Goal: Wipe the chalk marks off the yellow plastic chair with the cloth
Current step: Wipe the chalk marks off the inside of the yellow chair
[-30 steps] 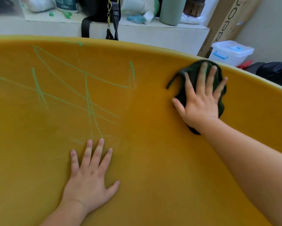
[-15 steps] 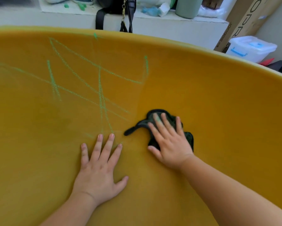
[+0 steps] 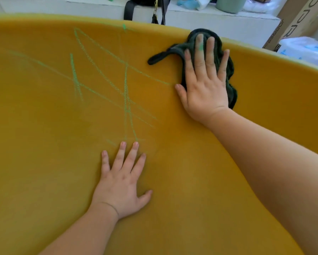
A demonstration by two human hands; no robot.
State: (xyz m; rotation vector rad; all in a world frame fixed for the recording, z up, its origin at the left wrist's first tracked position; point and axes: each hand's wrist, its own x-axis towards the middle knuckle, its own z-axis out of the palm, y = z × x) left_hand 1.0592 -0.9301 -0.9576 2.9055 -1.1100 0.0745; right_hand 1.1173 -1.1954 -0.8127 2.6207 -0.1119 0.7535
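Note:
The yellow plastic chair fills most of the view. Green chalk marks cross its upper middle and left part as several thin lines. A dark green cloth lies against the chair near its top rim, with a tail trailing to the left. My right hand presses flat on the cloth with straight fingers, green chalk dust on the middle fingers. My left hand rests flat on the chair below the marks, fingers spread, fingertips touching the lowest chalk lines.
Behind the chair's rim runs a white shelf with a black bag strap hanging down, a green cup and small items. At the right stand a cardboard box and a clear plastic bin.
My right hand has slid the cloth from low on the chair, beside my left hand, back up to the top rim. My left hand has stayed in place.

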